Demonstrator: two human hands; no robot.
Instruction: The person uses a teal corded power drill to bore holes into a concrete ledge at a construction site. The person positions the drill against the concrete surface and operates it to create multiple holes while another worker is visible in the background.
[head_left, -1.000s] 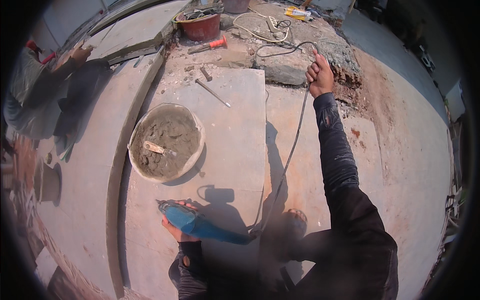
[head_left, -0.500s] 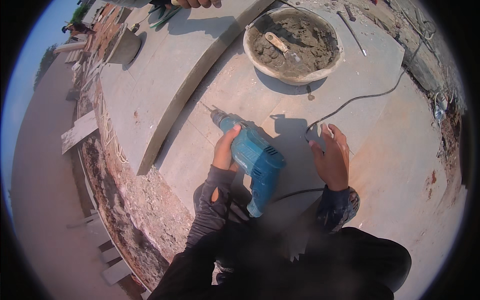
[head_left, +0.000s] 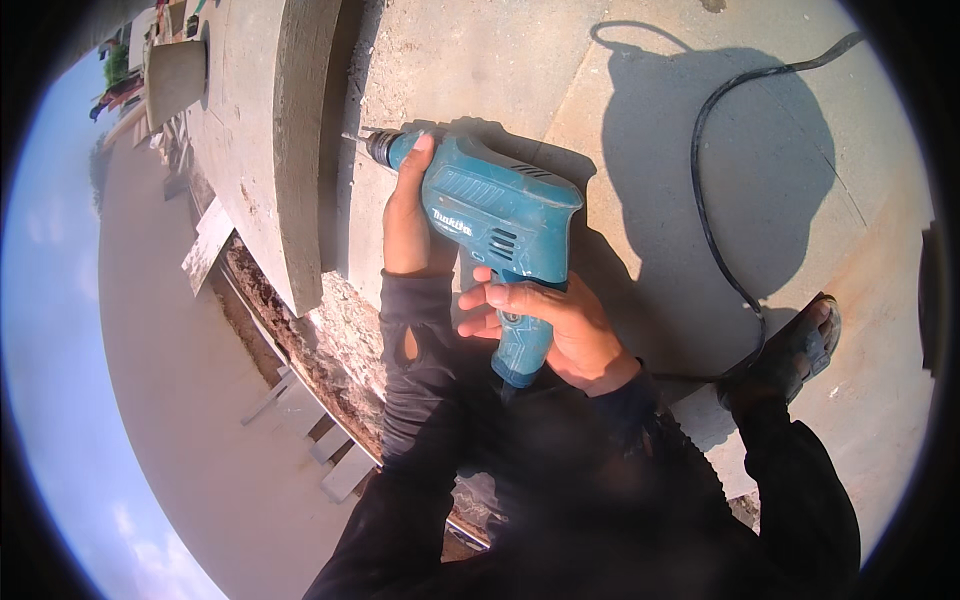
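Pointing upper-left: teal drill (head_left: 495,215), left hand (head_left: 408,215) front, right hand (head_left: 560,325) handle.

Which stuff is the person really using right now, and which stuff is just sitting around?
In use:
- drill, a blue one
- left hand on the drill's front
- right hand on its handle
- cord, black, running across the floor
- slab, the raised concrete edge the bit points at

Just lying about:
- planks far below
- pot, grey, at top left

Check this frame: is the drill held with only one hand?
No, the left hand grips the drill near its nose while the right hand wraps its handle.
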